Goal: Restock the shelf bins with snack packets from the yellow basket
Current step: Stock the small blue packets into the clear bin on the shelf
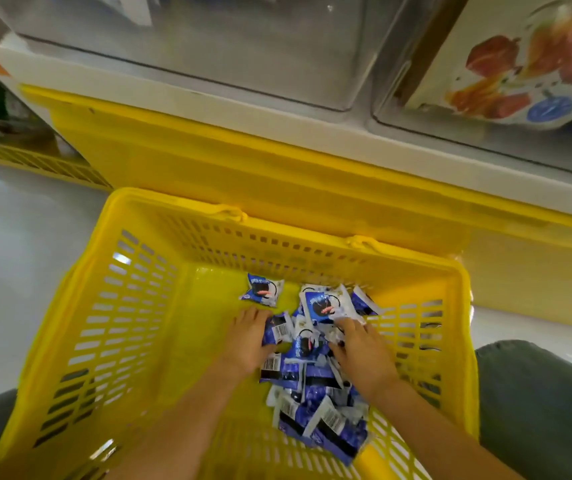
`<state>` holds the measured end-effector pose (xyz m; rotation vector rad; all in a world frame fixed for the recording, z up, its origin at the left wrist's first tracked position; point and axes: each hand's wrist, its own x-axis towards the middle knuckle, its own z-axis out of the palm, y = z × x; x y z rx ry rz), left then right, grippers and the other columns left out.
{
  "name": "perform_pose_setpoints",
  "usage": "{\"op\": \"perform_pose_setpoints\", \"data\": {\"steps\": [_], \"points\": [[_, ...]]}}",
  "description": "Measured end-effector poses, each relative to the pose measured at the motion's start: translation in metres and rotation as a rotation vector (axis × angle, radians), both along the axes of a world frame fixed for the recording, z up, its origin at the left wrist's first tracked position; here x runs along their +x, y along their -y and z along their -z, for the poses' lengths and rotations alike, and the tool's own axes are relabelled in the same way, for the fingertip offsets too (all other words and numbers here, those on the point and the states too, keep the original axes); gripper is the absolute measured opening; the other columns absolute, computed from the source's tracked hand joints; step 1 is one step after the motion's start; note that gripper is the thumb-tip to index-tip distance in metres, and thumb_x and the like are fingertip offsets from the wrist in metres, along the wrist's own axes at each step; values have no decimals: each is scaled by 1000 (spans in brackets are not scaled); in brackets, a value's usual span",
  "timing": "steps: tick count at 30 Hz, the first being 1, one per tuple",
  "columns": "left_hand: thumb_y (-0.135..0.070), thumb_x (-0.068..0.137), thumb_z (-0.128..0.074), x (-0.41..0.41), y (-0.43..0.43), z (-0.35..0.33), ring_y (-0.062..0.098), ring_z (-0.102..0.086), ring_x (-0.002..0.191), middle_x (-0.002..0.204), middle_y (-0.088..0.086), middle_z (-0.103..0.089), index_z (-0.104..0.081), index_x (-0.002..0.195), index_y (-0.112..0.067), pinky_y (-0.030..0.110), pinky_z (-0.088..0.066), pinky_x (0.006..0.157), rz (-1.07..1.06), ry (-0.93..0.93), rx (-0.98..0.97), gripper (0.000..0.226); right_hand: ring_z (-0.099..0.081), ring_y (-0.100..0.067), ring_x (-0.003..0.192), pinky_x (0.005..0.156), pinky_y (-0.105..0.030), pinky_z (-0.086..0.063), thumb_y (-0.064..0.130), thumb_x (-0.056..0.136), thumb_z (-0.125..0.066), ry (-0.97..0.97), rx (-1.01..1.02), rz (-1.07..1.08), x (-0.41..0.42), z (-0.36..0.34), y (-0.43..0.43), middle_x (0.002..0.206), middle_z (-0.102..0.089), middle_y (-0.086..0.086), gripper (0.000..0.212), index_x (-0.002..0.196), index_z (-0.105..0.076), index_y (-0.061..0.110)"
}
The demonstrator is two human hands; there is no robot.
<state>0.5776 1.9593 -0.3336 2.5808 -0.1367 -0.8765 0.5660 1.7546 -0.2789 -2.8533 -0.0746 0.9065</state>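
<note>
A yellow slotted basket [132, 306] sits on the floor below me. Inside lies a heap of small blue-and-white snack packets [315, 403], bunched toward the right half. One packet [262, 291] lies apart at the back. My left hand [248, 341] reaches into the heap's left side, its fingers curled round packets. My right hand [360, 355] is on the heap's right side, fingertips closing on packets near a face-up packet [326, 304]. Above the basket stand clear shelf bins [208, 53]; the one straight ahead looks bare.
A yellow shelf base [243, 157] runs behind the basket under a white shelf edge [187, 98]. A clear bin at the upper right holds a packet printed with red pictures [520, 64]. Pale glossy floor [17, 244] lies left. My knees frame the basket.
</note>
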Motion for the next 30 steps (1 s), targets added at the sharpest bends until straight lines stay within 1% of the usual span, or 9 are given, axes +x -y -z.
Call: {"op": "perform_pose_setpoints", "data": {"steps": [3,8,11,14,16,21,23,26,30], "points": [[-29,83,-67,-8,5,6,19,-34,120,129,2,-42,-40,128,-18,26,-30,98,-39,5,64,54,-50,-21,111,87,-32,-42,37,98,-42,30,73,95,0,-2,-1,112,-62,-3,37,132,-37,22],[-14,78,-72,-16,-4,0,22,-51,111,122,8,-51,-42,117,-11,30,-43,86,-225,-163,13,50,-58,-21,104,80,-29,-45,34,98,-44,27,211,160,3,-15,-5,126,-54,-5,39,134,-42,19],[-15,80,-71,-19,-15,-15,24,-56,102,111,12,-53,-50,114,-4,31,-44,82,-271,-254,-18,42,-60,-22,106,85,-30,-47,35,97,-45,-1,331,271,3,-33,-9,125,-59,-8,45,136,-41,14],[-10,80,-69,-18,-13,-40,21,-51,82,86,6,-50,-50,98,-4,30,-40,66,-521,-228,-212,27,-62,-20,93,78,-30,-50,34,96,-47,37,409,255,0,-53,-17,112,-64,-9,40,131,-45,16],[-9,82,-68,-16,-5,-62,21,-51,82,85,6,-51,-45,99,-6,28,-39,66,-661,-203,-366,29,-62,-20,84,73,-31,-50,34,96,-49,115,413,250,-2,-66,-25,104,-66,-8,38,128,-47,15],[-21,91,-58,-24,21,-119,16,-65,88,118,7,-59,-52,109,-22,31,-55,76,-838,-229,-828,19,-46,-16,121,94,-19,-35,30,97,-47,250,495,238,-11,-98,-53,131,-49,-2,42,135,-42,15],[-34,96,-47,-25,24,-141,22,-68,89,122,10,-60,-49,127,-12,39,-55,81,-943,-319,-978,38,-38,-15,128,101,-14,-26,22,99,-44,265,533,143,-18,-112,-59,136,-43,-2,40,138,-40,15],[-54,93,-32,-20,14,-168,19,-70,82,98,5,-73,-63,110,-16,36,-53,70,-944,-437,-1202,52,-38,-13,128,100,0,-22,2,97,-42,337,584,49,-26,-134,-58,137,-42,-2,40,136,-45,11],[-47,79,-57,-19,4,-203,17,-70,86,97,2,-73,-60,111,-20,30,-55,65,-752,-256,-1160,43,-52,-10,112,89,-5,-37,2,90,-56,427,710,108,-28,-167,-52,120,-50,1,34,122,-55,15]]}}
